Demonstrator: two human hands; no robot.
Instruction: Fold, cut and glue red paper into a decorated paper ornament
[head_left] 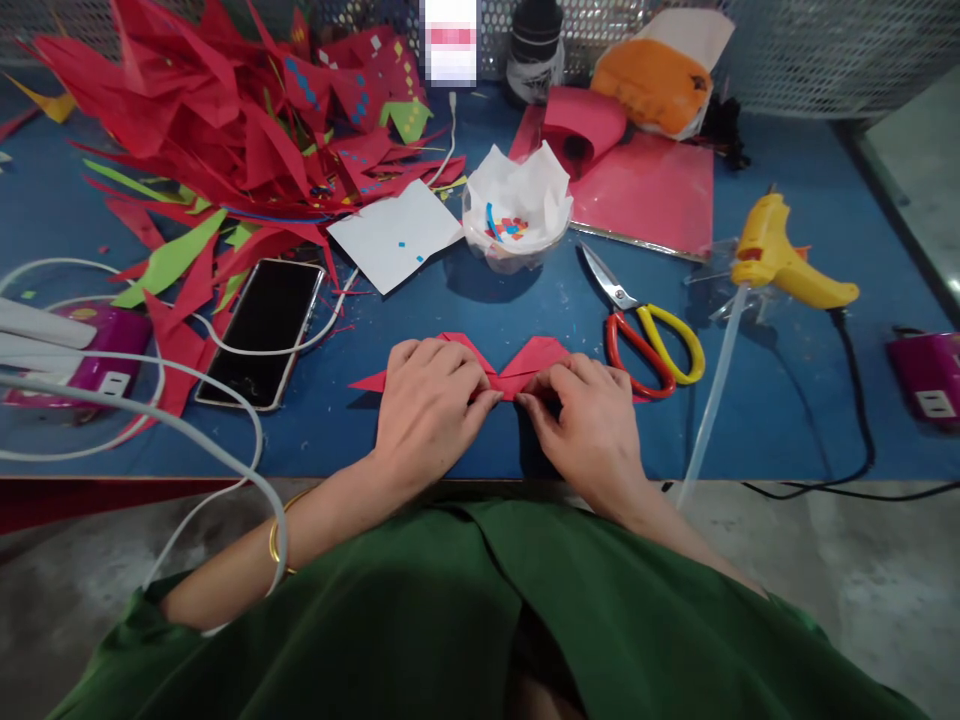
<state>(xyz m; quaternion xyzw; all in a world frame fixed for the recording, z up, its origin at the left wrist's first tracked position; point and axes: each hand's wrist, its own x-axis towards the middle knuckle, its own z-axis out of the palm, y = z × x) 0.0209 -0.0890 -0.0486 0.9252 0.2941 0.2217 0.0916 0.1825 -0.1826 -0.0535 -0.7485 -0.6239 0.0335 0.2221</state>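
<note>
A folded red paper piece (529, 358) lies near the table's front edge, pointed at its left end and with two raised flaps. My left hand (431, 405) lies over its left half, thumb and fingers closed on the lower edge near the middle. On the right half, my right hand (585, 420) pinches the same edge, its thumb close to the left thumb. Both hands hide much of the paper. Just right of my right hand rest scissors (641, 340) with one red and one yellow handle, blades pointing away to the left.
Red and green paper cut-outs (247, 130) are heaped at the back left. A phone (262, 335) and white cables lie left. Behind my hands stand a white card (397, 238) and a paper-lined bowl (517, 205) of small coloured bits. A yellow glue gun (787, 255) is at right.
</note>
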